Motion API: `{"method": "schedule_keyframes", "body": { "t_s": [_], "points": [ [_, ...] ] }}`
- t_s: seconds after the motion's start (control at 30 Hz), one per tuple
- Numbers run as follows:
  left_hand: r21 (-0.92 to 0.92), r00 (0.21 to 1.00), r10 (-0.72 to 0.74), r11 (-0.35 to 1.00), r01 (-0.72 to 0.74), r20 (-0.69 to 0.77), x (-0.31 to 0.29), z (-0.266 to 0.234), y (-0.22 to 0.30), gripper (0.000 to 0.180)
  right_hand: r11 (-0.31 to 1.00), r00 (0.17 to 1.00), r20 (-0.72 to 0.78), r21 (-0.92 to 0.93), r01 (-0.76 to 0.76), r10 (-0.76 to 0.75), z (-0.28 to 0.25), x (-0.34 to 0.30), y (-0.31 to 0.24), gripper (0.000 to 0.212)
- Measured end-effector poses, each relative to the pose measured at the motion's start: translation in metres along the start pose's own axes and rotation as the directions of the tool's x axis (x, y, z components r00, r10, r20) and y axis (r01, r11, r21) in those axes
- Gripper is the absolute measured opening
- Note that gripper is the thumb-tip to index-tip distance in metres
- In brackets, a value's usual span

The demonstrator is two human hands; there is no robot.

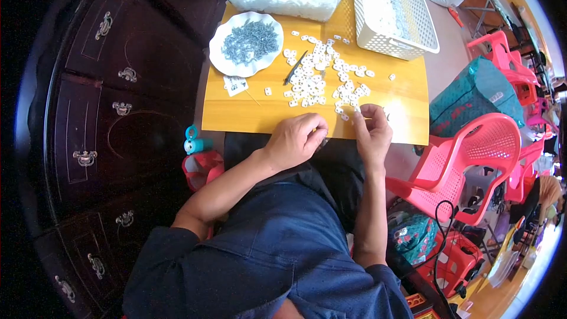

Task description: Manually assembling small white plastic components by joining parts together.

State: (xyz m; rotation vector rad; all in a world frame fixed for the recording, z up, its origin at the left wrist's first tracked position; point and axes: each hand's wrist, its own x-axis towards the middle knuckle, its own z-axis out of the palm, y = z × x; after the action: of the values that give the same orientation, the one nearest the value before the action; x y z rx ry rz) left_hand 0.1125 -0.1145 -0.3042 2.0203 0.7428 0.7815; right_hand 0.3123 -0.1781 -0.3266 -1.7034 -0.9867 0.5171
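Note:
My left hand (299,140) is closed at the table's near edge, its fingers curled inward. A dark bit shows below its fingertips, too small to name. My right hand (374,134) is at the near edge further right, fingers bent toward the thumb. Something small and whitish shows at the thumb tip; I cannot make out what it is. Just beyond both hands lie many small white plastic pieces (308,82) with holes, spread over the yellow table (236,119). A slim black tool (295,68) rests among them. Dark screw-like pins (250,42) fill a white scalloped plate (217,62) at the left.
At the table's far side stand a clear bin (283,0) of white pieces and a white perforated basket (387,44). A paper packet (235,85) lies below the plate. Dark drawers (88,106) stand left; a red plastic chair (466,153) and teal bag (478,94) are right.

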Motion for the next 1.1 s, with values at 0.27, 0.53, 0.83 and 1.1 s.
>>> {"method": "schedule_keyframes", "body": {
  "t_s": [0.27,0.53,0.83,1.1],
  "points": [
    [0.007,1.000,0.010,1.000,-0.010,-0.024,0.004,0.012,0.004,0.006,0.932,0.983,0.095,0.315,-0.177,0.155,-0.009,-0.010,0.004,0.014],
    [-0.043,0.999,0.020,0.999,-0.022,-0.043,0.013,0.014,0.011,0.007,0.552,0.897,0.346,0.708,-0.441,0.274,-0.003,-0.034,-0.008,0.018],
    [-0.057,0.998,-0.056,0.997,0.058,0.026,0.013,0.019,0.019,0.007,0.546,0.902,0.275,0.724,-0.421,0.331,-0.002,-0.035,-0.001,0.016],
    [0.009,1.000,-0.002,1.000,0.002,0.017,0.011,0.019,0.008,0.006,0.978,0.966,-0.172,-0.115,0.175,-0.193,-0.006,-0.029,0.005,0.010]
  ]
}}
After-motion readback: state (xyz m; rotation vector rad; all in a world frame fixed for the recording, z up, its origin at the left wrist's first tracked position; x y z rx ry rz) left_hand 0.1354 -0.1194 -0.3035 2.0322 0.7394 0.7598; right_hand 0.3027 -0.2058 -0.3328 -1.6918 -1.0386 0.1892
